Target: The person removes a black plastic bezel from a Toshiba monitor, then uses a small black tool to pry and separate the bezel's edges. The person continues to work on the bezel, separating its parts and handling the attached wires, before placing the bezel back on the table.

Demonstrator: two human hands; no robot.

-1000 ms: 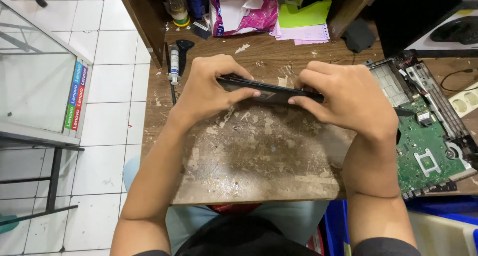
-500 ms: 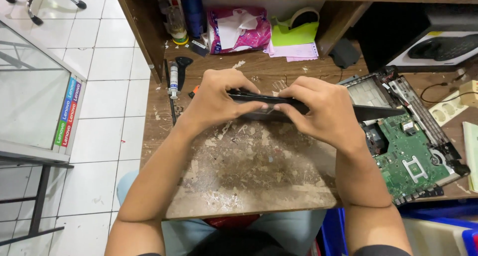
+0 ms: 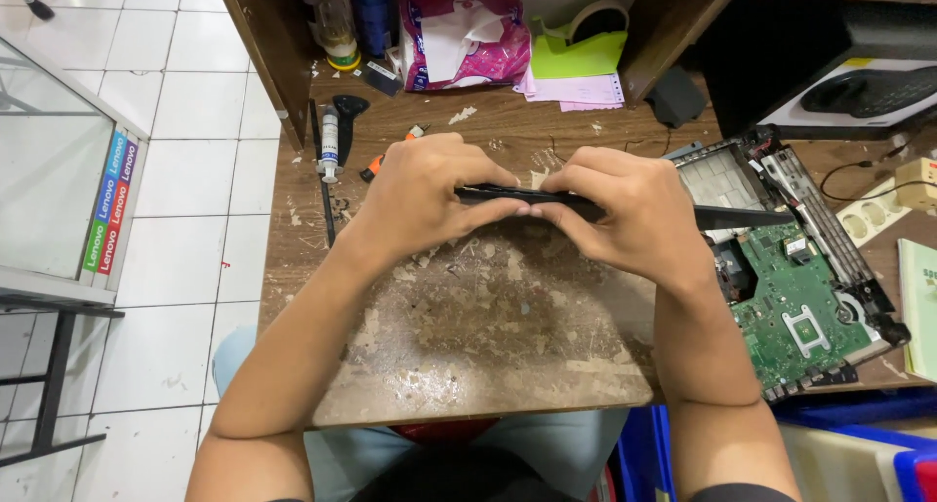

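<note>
Both hands meet over the middle of the table (image 3: 468, 365), toward its far half. Left hand (image 3: 420, 200) and right hand (image 3: 625, 219) each have a closed grip on 1 thin black panel (image 3: 547, 201), held edge-on to the camera and roughly level. Left fingers (image 3: 478, 170) curl over the top edge; the right thumb presses at the panel's middle, just beside the left thumb. The panel's right end (image 3: 742, 217) sticks out past the right hand and hangs above the open chassis.

Surroundings:
- Table top is worn, with scratched veneer and pale flakes scattered under the hands.
- Right edge: 1 opened laptop chassis (image 3: 781, 219) with a green board (image 3: 800, 317) exposed, near the right wrist. The right forearm crosses in front of its near-left part.
- Far right corner: black device (image 3: 869, 87) on a white base; white power strip (image 3: 878, 209) with a cable beside it.
- Far edge, middle: pink tissue pack (image 3: 454, 39), green and pink paper pads (image 3: 576, 68), tape roll (image 3: 595, 16).
- Far left corner: bottle (image 3: 337, 34), dark can (image 3: 371, 9).
- Left edge: white syringe tube (image 3: 330, 146), black tool (image 3: 348, 121), and an orange-handled tool (image 3: 376, 168) just beside the left knuckles, partly hidden by them.
- Blue bins (image 3: 859, 443) below the table's near right corner.
- White tiled floor (image 3: 185, 170) on the left, with a glass cabinet (image 3: 49, 200).
</note>
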